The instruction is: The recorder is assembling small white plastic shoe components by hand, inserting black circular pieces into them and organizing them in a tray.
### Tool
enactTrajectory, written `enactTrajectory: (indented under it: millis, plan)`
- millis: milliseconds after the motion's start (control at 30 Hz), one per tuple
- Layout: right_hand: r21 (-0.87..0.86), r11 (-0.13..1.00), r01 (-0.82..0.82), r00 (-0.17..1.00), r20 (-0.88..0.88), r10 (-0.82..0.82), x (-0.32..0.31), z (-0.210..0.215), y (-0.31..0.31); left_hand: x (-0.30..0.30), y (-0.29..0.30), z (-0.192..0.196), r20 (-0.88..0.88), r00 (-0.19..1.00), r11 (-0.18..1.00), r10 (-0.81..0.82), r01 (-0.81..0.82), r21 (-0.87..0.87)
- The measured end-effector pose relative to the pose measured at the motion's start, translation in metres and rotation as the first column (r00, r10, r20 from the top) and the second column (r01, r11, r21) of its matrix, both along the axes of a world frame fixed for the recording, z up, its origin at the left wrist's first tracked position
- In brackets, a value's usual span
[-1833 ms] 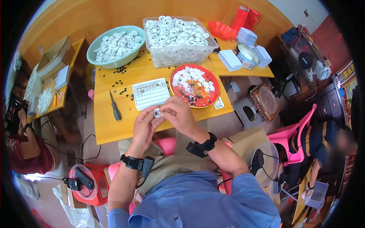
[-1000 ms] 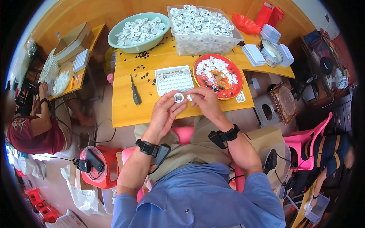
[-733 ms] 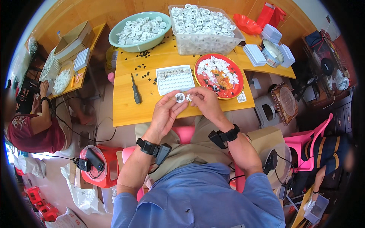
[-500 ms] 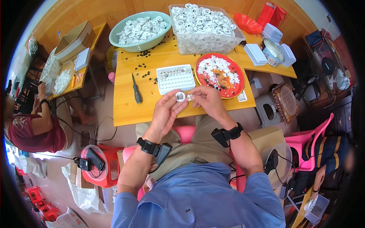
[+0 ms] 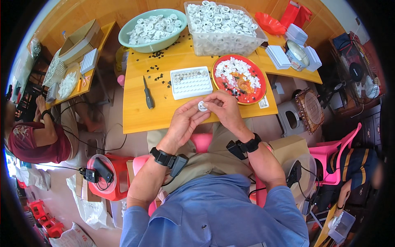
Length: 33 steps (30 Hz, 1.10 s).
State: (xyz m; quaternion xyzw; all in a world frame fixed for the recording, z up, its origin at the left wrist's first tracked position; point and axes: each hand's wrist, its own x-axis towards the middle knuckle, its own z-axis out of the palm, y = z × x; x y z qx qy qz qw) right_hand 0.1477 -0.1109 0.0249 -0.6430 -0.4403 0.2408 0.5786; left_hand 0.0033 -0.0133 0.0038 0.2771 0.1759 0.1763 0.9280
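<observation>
— Between the fingers [image 5: 207, 104] of both hands, what is there?

— A small white ring [image 5: 202, 106]. The left hand [image 5: 185, 122] and the right hand [image 5: 224, 109] meet over the near edge of the yellow table [image 5: 142, 115], and the fingers of both are closed on the ring from either side, pinching it, so it sits clear of the tabletop.

— And just beyond the fingers?

— A white tray [image 5: 191, 82] with small pockets, its far row filled with dark round parts. To the right of the fingers, close by, a red plate [image 5: 239, 78] heaped with white pieces. To the left of the fingers, a dark-handled screwdriver [image 5: 148, 93] lies on the table, with small black bits [image 5: 158, 77] scattered past it.

— Farther away?

— Well beyond the fingers, a green bowl [image 5: 151, 30] and a clear plastic tub [image 5: 224, 27], both full of white rings. Both wrists wear black bands. Far to the left, another person in a red shirt [image 5: 39, 140] sits at a separate table.
</observation>
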Motion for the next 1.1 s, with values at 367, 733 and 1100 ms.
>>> enactTrajectory:
  millis: [367,733,1100]
  plan:
    - [-0.035,0.999,0.009,0.997,0.077,-0.006,0.004,-0.006,0.001,0.001,-0.002,0.001,-0.01,1.0,1.0,0.017,-0.017,-0.003]
    - [-0.144,0.989,-0.044,0.998,0.031,0.049,0.007,-0.01,0.001,0.006,-0.009,-0.005,-0.115,0.979,0.86,0.17,-0.09,0.503]
    - [-0.088,0.982,-0.169,0.978,-0.139,0.156,0.01,-0.002,-0.001,0.006,-0.009,-0.007,-0.043,0.986,0.82,0.163,-0.111,0.561]
